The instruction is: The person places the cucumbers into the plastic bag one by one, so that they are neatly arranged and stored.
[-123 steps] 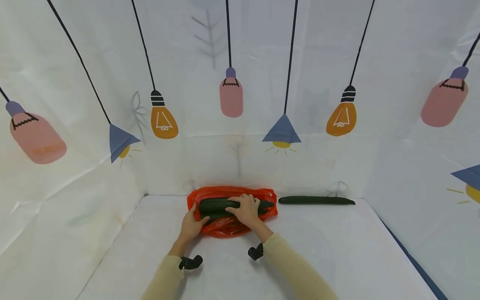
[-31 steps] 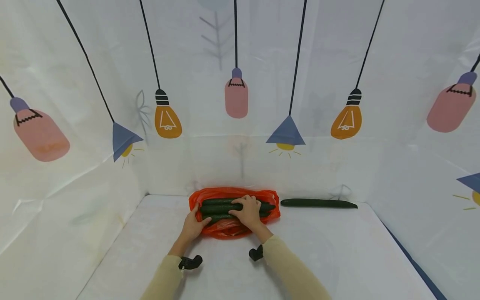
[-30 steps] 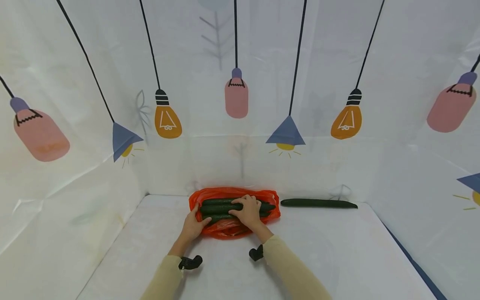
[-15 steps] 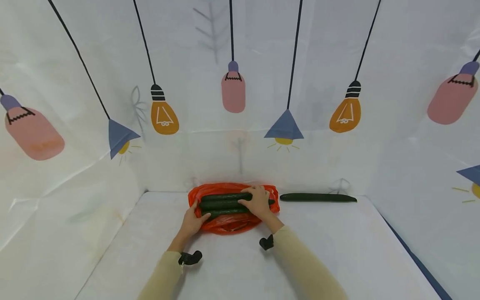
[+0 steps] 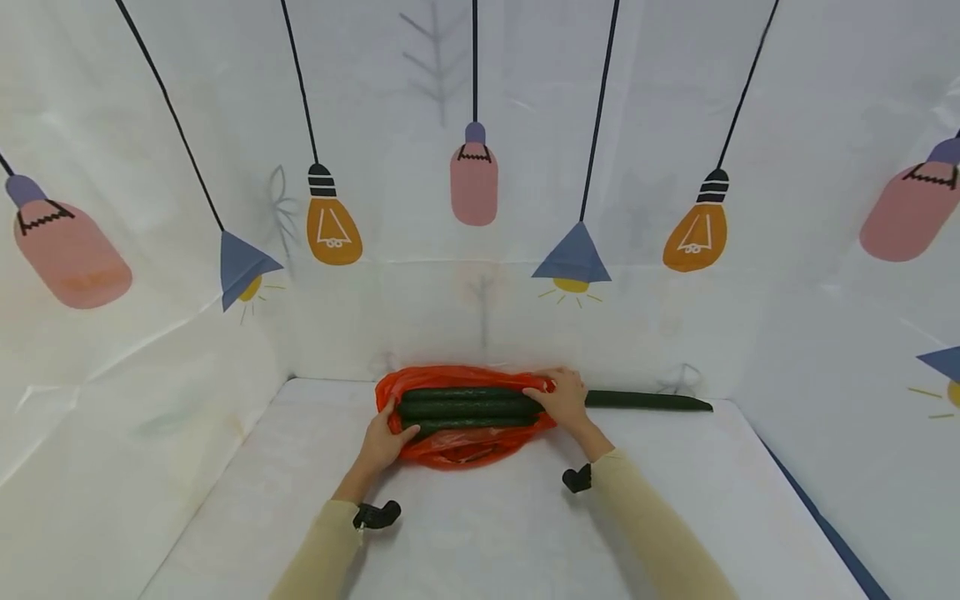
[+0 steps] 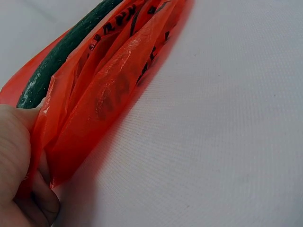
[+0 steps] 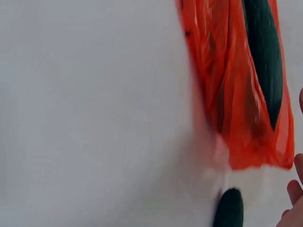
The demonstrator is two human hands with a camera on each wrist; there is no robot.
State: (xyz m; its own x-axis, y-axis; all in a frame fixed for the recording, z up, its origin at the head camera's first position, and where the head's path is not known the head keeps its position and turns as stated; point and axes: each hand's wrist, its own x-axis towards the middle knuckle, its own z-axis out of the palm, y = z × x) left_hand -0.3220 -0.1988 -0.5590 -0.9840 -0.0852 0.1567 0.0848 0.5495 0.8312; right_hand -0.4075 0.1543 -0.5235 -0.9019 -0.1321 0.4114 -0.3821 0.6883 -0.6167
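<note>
Several dark green cucumbers (image 5: pixel 468 408) lie side by side in a spread-open red plastic bag (image 5: pixel 461 454) at the back of the table. My left hand (image 5: pixel 381 439) is at the bag's left end; the left wrist view shows its thumb and fingers pinching the thin red plastic (image 6: pixel 94 113) beside a cucumber (image 6: pixel 52 64). My right hand (image 5: pixel 566 398) is over the bag's right end, hiding the cucumbers' tips in the head view. Its fingers (image 7: pixel 294 191) are extended and hold nothing. A lone cucumber (image 5: pixel 652 401) lies right of the bag, its near end behind that hand.
The white table (image 5: pixel 480 533) ends at a white back sheet (image 5: pixel 420 325) printed with hanging lamps. More sheeting (image 5: pixel 150 417) rises at the left side. A black wrist mount (image 5: pixel 377 515) sits on my left wrist, another black mount (image 5: pixel 577 478) on my right.
The cucumbers have spread out into a side-by-side row in the bag. My right hand has let go of them and slid right to the bag's end. The left hand stays put.
</note>
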